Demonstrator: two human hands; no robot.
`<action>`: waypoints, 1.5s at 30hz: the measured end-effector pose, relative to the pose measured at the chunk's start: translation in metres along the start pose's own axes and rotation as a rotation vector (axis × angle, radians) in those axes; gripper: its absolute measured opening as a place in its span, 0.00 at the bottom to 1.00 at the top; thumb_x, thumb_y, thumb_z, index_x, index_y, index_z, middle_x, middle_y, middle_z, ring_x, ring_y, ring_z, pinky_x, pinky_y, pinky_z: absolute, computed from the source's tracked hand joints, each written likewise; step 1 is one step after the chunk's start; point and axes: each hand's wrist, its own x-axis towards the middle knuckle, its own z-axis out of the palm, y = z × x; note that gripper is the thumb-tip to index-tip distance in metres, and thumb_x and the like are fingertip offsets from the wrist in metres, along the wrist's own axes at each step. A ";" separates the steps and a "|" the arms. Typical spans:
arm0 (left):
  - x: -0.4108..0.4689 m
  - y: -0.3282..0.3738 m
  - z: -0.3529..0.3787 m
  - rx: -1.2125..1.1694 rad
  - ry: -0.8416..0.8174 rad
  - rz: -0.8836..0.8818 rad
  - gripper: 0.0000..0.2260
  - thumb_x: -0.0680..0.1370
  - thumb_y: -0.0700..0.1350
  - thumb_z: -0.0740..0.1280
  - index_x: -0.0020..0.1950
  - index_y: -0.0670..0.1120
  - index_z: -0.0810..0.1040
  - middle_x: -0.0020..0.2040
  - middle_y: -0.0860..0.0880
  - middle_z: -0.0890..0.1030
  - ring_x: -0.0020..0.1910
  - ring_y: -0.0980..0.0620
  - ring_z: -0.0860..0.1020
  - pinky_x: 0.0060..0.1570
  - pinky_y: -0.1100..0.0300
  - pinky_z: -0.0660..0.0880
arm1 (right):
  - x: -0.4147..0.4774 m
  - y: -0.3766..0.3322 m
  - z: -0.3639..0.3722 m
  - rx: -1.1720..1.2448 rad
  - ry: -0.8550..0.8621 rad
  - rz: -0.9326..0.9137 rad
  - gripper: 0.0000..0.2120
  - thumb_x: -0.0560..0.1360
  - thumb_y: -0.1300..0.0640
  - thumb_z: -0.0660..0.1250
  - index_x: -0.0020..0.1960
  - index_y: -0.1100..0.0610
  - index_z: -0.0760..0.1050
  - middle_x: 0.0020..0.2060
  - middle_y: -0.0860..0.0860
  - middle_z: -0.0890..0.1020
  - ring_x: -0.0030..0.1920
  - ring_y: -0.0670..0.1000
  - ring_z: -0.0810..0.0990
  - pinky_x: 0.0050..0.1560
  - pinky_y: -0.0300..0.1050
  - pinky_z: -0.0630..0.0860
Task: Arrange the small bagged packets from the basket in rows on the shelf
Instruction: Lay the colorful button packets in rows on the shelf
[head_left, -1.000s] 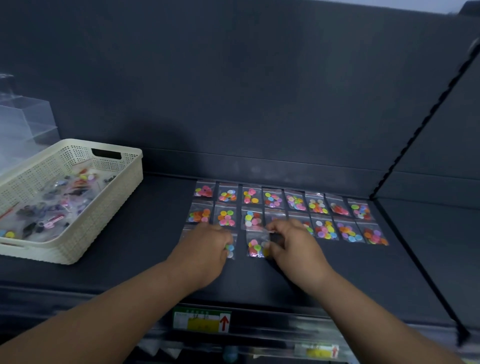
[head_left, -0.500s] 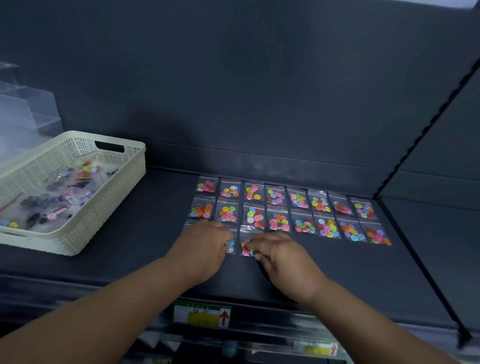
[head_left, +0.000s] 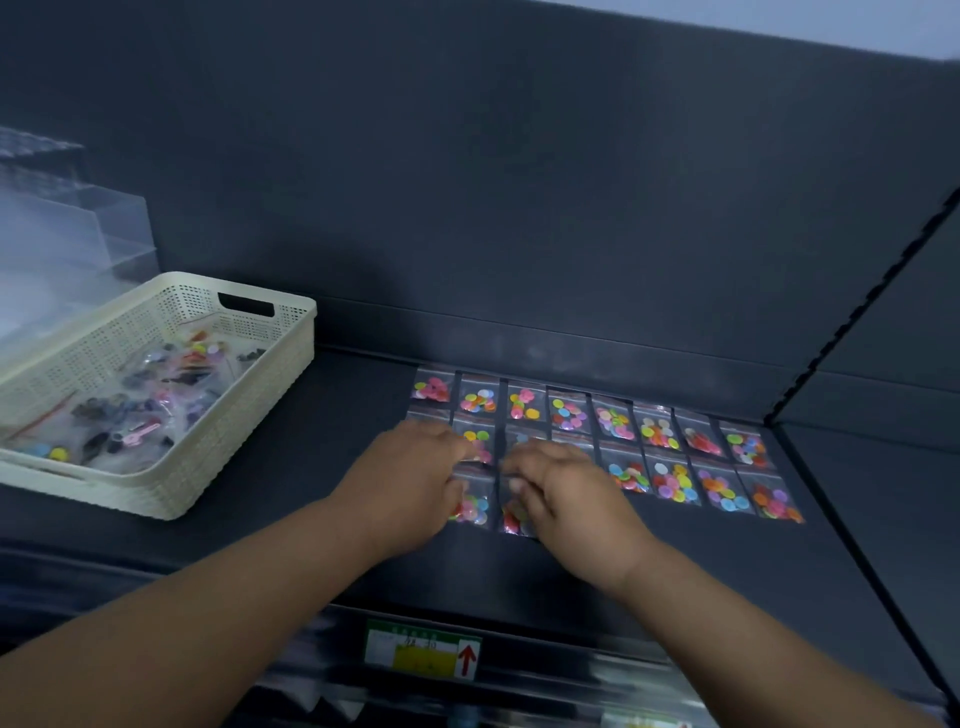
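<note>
Head: one basket (head_left: 171, 467), eight back-row packets (head_left: 569, 414)

Clear plastic box (head_left: 78, 234) at far left — arrow-marked label (head_left: 423, 649) on front edge

Clear packets (head_left: 613, 415) of coloured discs, flat in rows on dark shelf (head_left: 311, 441), more in cream basket (head_left: 249, 415)
</note>
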 end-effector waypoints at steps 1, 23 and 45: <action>0.000 -0.005 -0.009 0.021 0.027 0.001 0.11 0.77 0.49 0.63 0.58 0.50 0.76 0.56 0.52 0.76 0.56 0.50 0.71 0.57 0.56 0.70 | 0.008 -0.005 -0.002 -0.014 0.012 -0.011 0.12 0.78 0.57 0.59 0.58 0.54 0.77 0.54 0.51 0.79 0.55 0.53 0.75 0.57 0.43 0.71; -0.081 -0.245 -0.154 0.121 0.100 -0.348 0.16 0.77 0.49 0.62 0.65 0.49 0.74 0.61 0.48 0.75 0.59 0.48 0.72 0.57 0.55 0.70 | 0.252 -0.217 0.069 0.055 -0.142 -0.079 0.21 0.77 0.52 0.63 0.70 0.50 0.67 0.66 0.50 0.71 0.63 0.52 0.71 0.60 0.41 0.67; -0.082 -0.290 -0.136 -0.141 0.120 -0.254 0.20 0.79 0.48 0.62 0.71 0.49 0.67 0.69 0.53 0.64 0.68 0.57 0.59 0.65 0.67 0.57 | 0.333 -0.211 0.147 0.049 -0.274 0.118 0.06 0.71 0.62 0.67 0.43 0.51 0.78 0.43 0.50 0.81 0.46 0.52 0.78 0.46 0.40 0.72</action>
